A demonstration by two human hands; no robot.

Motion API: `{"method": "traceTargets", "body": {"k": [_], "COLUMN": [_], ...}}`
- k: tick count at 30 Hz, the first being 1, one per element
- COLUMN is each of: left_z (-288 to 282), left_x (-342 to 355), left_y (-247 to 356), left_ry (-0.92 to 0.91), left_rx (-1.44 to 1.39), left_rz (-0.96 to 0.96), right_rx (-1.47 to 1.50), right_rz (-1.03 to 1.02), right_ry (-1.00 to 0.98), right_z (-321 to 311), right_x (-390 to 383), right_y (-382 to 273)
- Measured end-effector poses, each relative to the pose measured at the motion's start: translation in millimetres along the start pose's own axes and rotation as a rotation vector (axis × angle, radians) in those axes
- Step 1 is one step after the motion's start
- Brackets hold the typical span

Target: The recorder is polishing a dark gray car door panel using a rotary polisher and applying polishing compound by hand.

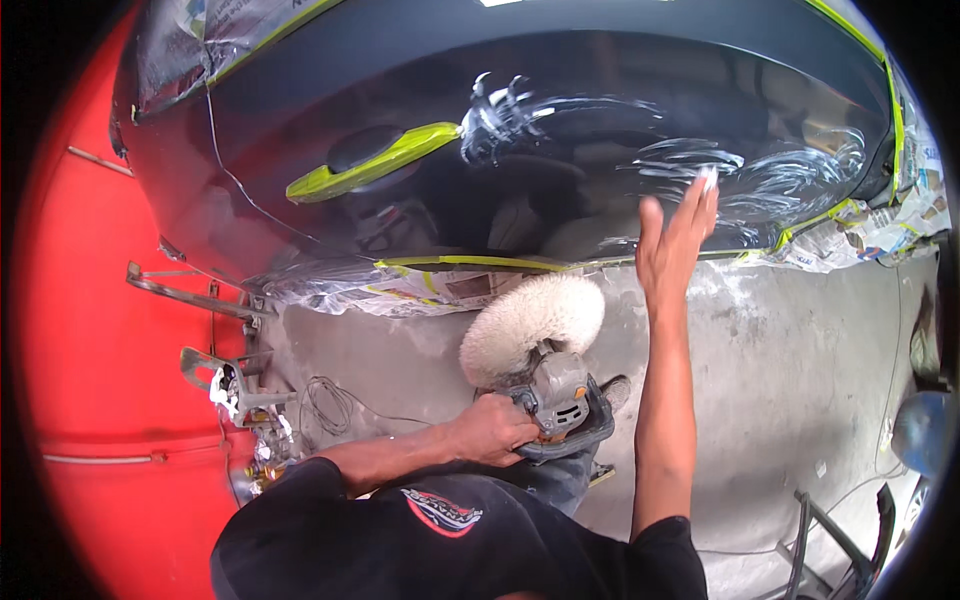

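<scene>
My left hand is wrapped round the grip of a rotary polisher, held low in front of my body. Its fluffy white wool pad faces up toward the car. My right hand reaches to the dark car door with its fingers stretched out and white paste on the fingertips. Around those fingers lie smeared white streaks of polishing compound. Another thick smear sits beside the door handle, which is wrapped in yellow-green tape. Whether the fingertips press on the panel, I cannot tell.
Taped newspaper masking edges the door's bottom. A red wall stands at left, near metal stands and a cluttered rack. A cable lies coiled on the grey floor. At right are a black metal frame and a blue rounded object.
</scene>
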State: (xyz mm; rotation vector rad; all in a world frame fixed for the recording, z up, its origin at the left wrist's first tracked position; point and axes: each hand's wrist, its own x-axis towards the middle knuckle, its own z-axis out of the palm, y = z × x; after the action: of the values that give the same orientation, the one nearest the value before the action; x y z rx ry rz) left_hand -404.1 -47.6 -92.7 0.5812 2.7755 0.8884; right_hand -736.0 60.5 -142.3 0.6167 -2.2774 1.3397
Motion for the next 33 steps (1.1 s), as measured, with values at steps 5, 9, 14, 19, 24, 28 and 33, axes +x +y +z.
{"method": "traceTargets", "body": {"k": [5, 9, 14, 19, 24, 28, 33], "left_z": [-11.9, -23.9, -54.8, -100.2, -117.5, -99.0, -68.2], "left_x": [-58.5, -112.7, -143.8, -132.5, -82.7, -31.9, 36.1], "left_y": [-15.7, -27.6, -30.2, -6.6, 19.1, 35.8, 54.8], "left_ry": [0.081, 0.133, 0.161, 0.235, 0.246, 0.188, 0.093], "left_rx": [-0.019, -0.026, -0.006, -0.062, -0.052, -0.08, -0.063], "left_rz": [0.031, -0.007, 0.048, 0.187, 0.245, 0.267, 0.222], "right_rx": [-0.432, -0.198, 0.452, 1.4, 1.229, 0.977, 0.722], "right_rz": [-0.26, -0.218, 0.7, 1.328, 1.185, 1.275, 1.111], "right_ry": [-0.081, -0.43, -0.519, -0.343, -0.423, -0.147, -0.266], "right_z": [48.3, 45.2, 43.7, 49.0, -8.0, -22.3, -78.4], "right_x": [42.0, -38.9, -181.1, -227.8, -250.0, -272.0, -298.9], "right_y": [-79.6, -67.4, -60.6, -149.2, -97.7, -49.9, -11.1]}}
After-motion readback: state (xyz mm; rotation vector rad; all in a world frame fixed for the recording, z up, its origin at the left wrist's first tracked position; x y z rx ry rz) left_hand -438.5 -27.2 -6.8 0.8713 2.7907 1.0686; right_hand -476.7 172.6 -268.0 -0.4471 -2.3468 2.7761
